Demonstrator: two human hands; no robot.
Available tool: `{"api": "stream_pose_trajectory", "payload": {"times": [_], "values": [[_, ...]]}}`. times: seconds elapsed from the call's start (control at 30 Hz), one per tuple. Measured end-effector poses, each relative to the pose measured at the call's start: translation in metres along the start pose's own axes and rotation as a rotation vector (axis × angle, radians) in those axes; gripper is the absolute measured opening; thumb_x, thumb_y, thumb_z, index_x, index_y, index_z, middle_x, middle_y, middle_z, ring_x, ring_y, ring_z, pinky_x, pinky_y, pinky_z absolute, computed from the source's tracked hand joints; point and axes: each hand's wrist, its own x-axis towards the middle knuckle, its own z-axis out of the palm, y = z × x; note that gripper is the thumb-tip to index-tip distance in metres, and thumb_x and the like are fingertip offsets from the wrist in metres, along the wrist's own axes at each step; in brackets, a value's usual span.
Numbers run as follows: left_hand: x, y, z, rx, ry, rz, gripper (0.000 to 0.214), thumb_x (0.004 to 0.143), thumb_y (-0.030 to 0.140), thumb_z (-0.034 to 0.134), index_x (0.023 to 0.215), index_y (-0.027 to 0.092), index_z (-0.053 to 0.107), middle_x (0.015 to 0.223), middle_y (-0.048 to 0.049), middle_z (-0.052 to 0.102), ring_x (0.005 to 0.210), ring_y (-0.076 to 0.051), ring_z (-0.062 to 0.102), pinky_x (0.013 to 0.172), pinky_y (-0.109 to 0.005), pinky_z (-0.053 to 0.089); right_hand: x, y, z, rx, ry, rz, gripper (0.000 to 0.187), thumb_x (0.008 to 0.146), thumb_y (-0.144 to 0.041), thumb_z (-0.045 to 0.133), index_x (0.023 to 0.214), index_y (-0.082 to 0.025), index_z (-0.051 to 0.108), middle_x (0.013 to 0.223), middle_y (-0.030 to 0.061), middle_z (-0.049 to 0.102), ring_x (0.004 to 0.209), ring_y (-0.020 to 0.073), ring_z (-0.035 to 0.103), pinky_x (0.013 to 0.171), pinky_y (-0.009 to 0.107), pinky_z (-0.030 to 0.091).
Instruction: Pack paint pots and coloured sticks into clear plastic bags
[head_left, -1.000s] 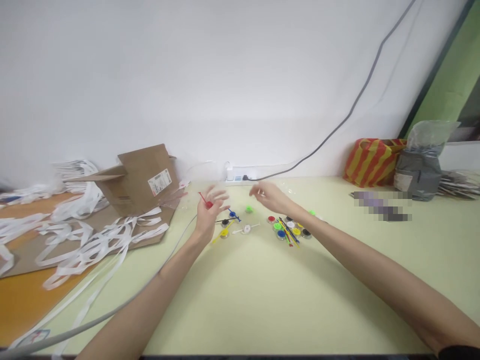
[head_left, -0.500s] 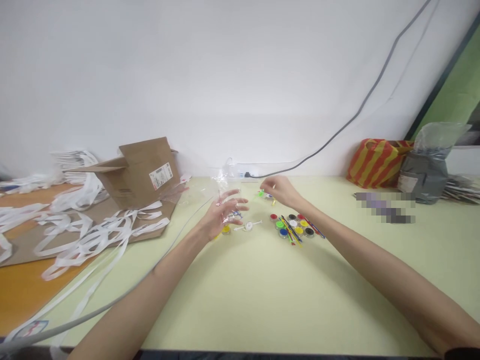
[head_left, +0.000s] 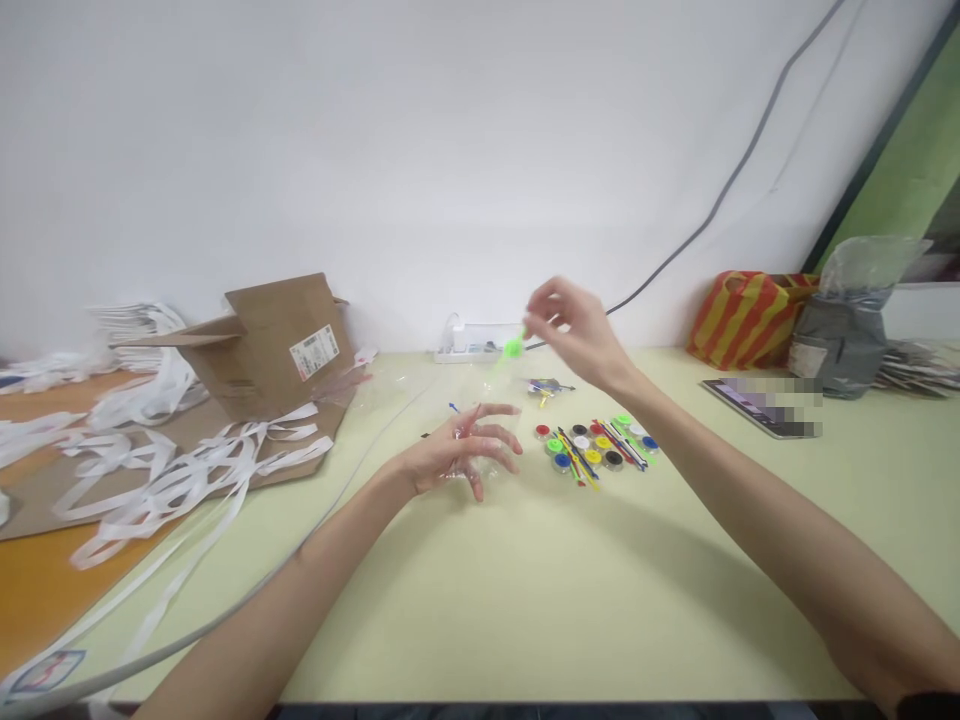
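My right hand [head_left: 566,325] is raised above the back of the table, thumb and fingertips pinching a bright green plastic spinner arrow [head_left: 514,347] that hangs tilted and blurred. Lower to the left, my left hand [head_left: 480,450] has its fingers spread, and clear plastic film [head_left: 487,468] shows around them. A blue arrow tip [head_left: 454,408] pokes out behind that hand; what lies under it is hidden. To the right sits a group of round clear-based spinners [head_left: 592,457] with coloured caps and arrows. Behind them lies a small blue and yellow spinner cluster [head_left: 547,388].
An open cardboard box [head_left: 289,340] and tangled white straps [head_left: 225,460] are on the left. A power strip [head_left: 472,342] rests by the wall. At right are a phone [head_left: 750,405], a striped bag [head_left: 739,320] and a grey bag [head_left: 844,340]. A grey cable [head_left: 300,560] crosses the left side.
My right hand has risen from the tabletop with the green spinner arrow. My left hand has shifted right and slightly down, now covering where the white spinner lay.
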Motion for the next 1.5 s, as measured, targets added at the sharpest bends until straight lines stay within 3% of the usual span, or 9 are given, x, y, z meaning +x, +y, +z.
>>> {"api": "stream_pose_trajectory", "payload": {"times": [0.13, 0.27, 0.37, 0.43, 0.63, 0.87, 1.13, 1.37, 1.5], "values": [[-0.001, 0.001, 0.003, 0.006, 0.002, 0.001, 0.062, 0.087, 0.032, 0.071, 0.143, 0.028, 0.044, 0.115, -0.0143, 0.063, 0.103, -0.031, 0.068, 0.05, -0.026, 0.06, -0.008, -0.021, 0.012, -0.027, -0.366, -0.003, 0.005, 0.09, -0.023, 0.062, 0.092, -0.019, 0.064, 0.09, 0.0027, 0.071, 0.081, 0.0142, 0.064, 0.074, 0.029, 0.048], [0.0, 0.002, 0.005, 0.013, 0.071, 0.036, 0.063, 0.084, 0.034, 0.075, 0.141, 0.028, 0.048, 0.114, -0.0139, 0.064, 0.102, -0.031, 0.069, 0.052, -0.027, 0.059, -0.008, -0.02, 0.017, -0.093, -0.222, -0.057, 0.013, 0.095, -0.023, 0.053, 0.099, -0.02, 0.065, 0.099, 0.0039, 0.071, 0.09, 0.0154, 0.063, 0.081, 0.03, 0.047], [0.004, 0.001, 0.005, -0.003, 0.239, 0.164, 0.062, 0.081, 0.033, 0.077, 0.137, 0.028, 0.052, 0.117, -0.0124, 0.064, 0.106, -0.03, 0.068, 0.06, -0.03, 0.061, -0.006, 0.0, 0.016, -0.173, -0.022, -0.007, 0.021, 0.096, -0.019, 0.044, 0.103, -0.019, 0.064, 0.098, 0.0053, 0.07, 0.088, 0.0159, 0.062, 0.078, 0.029, 0.046], [0.007, 0.0, 0.002, -0.031, 0.387, 0.285, 0.062, 0.078, 0.03, 0.08, 0.134, 0.028, 0.053, 0.121, -0.0109, 0.064, 0.111, -0.029, 0.065, 0.07, -0.033, 0.061, -0.008, 0.018, 0.015, -0.234, -0.037, 0.078, 0.022, 0.094, -0.017, 0.044, 0.102, -0.017, 0.064, 0.093, 0.0058, 0.07, 0.084, 0.0163, 0.061, 0.075, 0.028, 0.045], [0.012, -0.004, -0.01, 0.007, 0.685, 0.462, 0.057, 0.069, 0.024, 0.085, 0.117, 0.027, 0.055, 0.12, -0.0066, 0.066, 0.117, -0.025, 0.062, 0.08, -0.033, 0.06, -0.031, 0.052, 0.03, -0.367, -0.914, 0.182, 0.019, 0.081, -0.022, 0.071, 0.1, -0.018, 0.072, 0.098, 0.0073, 0.071, 0.084, 0.0185, 0.064, 0.069, 0.025, 0.043], [0.012, 0.0, -0.005, -0.114, 0.72, 0.441, 0.055, 0.069, 0.026, 0.084, 0.113, 0.024, 0.051, 0.111, -0.0056, 0.067, 0.105, -0.025, 0.068, 0.07, -0.031, 0.058, -0.043, 0.049, 0.053, -0.57, -1.038, 0.127, 0.01, 0.078, -0.009, 0.06, 0.081, -0.017, 0.066, 0.092, 0.0074, 0.067, 0.075, 0.0163, 0.058, 0.061, 0.025, 0.037], [0.013, -0.007, -0.01, 0.005, 0.684, 0.412, 0.053, 0.074, 0.028, 0.081, 0.118, 0.024, 0.052, 0.102, -0.0034, 0.064, 0.09, -0.02, 0.067, 0.062, -0.027, 0.055, -0.015, 0.025, 0.0, -0.251, -0.789, 0.187, 0.014, 0.081, -0.006, 0.047, 0.078, -0.019, 0.052, 0.075, 0.0008, 0.059, 0.068, 0.0132, 0.054, 0.059, 0.023, 0.038], [0.013, -0.007, 0.006, 0.27, 0.514, 0.309, 0.046, 0.076, 0.028, 0.08, 0.117, 0.025, 0.059, 0.096, -0.0034, 0.065, 0.085, -0.018, 0.064, 0.066, -0.026, 0.051, 0.006, 0.004, -0.03, -0.007, -0.074, -0.038, 0.004, 0.087, -0.018, 0.055, 0.087, -0.019, 0.059, 0.08, 0.0013, 0.062, 0.076, 0.0143, 0.061, 0.071, 0.029, 0.048], [0.012, -0.009, 0.006, 0.337, 0.395, 0.285, 0.047, 0.079, 0.028, 0.078, 0.121, 0.026, 0.059, 0.095, -0.0032, 0.065, 0.082, -0.016, 0.06, 0.068, -0.025, 0.047, 0.008, -0.005, -0.023, -0.052, 0.099, -0.093, 0.005, 0.089, -0.023, 0.058, 0.087, -0.02, 0.06, 0.084, 0.0017, 0.064, 0.077, 0.0152, 0.063, 0.076, 0.033, 0.049]]}}
